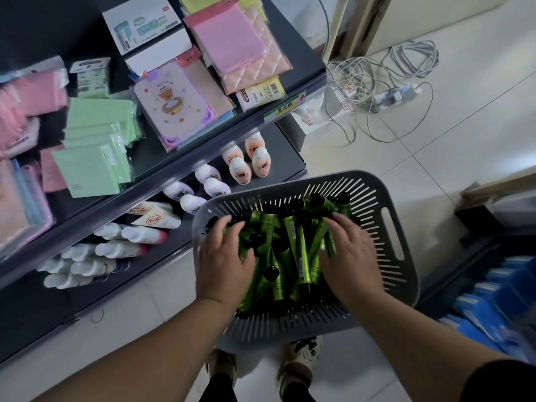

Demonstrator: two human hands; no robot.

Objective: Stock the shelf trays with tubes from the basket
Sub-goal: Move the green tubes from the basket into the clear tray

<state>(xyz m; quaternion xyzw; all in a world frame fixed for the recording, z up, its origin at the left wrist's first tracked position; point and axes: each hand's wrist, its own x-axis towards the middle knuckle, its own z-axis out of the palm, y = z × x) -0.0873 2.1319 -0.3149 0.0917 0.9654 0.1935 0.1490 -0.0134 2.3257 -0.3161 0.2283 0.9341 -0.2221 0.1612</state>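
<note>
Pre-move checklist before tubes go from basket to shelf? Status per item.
1. Stock in basket: ok. Green tubes are piled in the grey basket.
2. Left hand on the pile: ok, it lies on the tubes.
3. Left hand grip: cannot tell, the fingers are blurred.
4. Right hand grip: cannot tell. The fingers bend down among the tubes.
5. Room on the lower shelf: ok, a bare strip lies in front of the white bottles.
6. Basket support: cannot tell. Both hands are inside it, and neither holds the rim.
</note>
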